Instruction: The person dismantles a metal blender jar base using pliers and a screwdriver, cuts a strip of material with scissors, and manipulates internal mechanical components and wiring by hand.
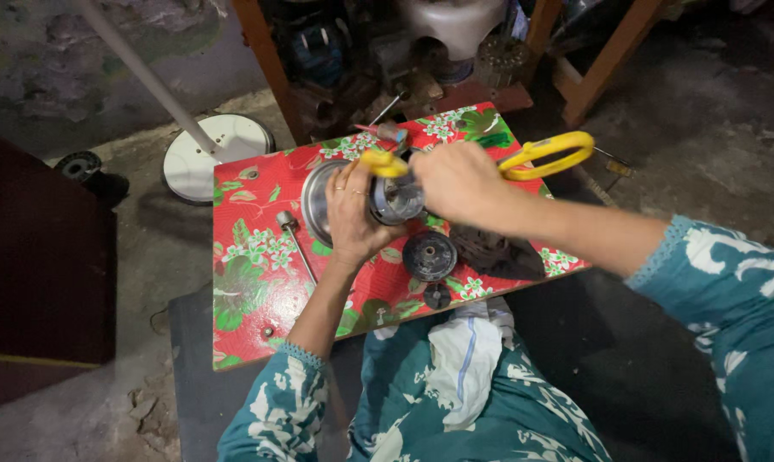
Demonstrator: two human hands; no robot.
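On a low table [259, 282] covered in red floral cloth, a person in a teal patterned tunic works on a round metal motor housing [319, 201] that stands on edge near the table's far side. Behind it, on the bare concrete floor, lie a white fan base [216, 158] with its pole, and cluttered wooden shelving stands beyond. The left hand [353, 218] wraps around the housing's front, fingers closed over the silvery hub [397, 201] to steady it, a ring showing on one finger. The right hand [460, 184] comes over from the other side, fingers closed around the yellow-handled pliers [545, 154], whose nose meets the hub between the two hands; exactly what the tip bites on is hidden by the knuckles. To do this step well, it seems wise to keep the housing braced firmly against the table with the left hand, keep the tool square to the hub, and apply steady rather than jerking force, so the tip does not slip toward the left fingers. Just in front of the hands lie a dark round disc [430, 255] and a smaller black knob [437, 296], with a long screwdriver [295, 239] resting to the left, all close at hand. A white cloth [464, 359] lies across the lap.
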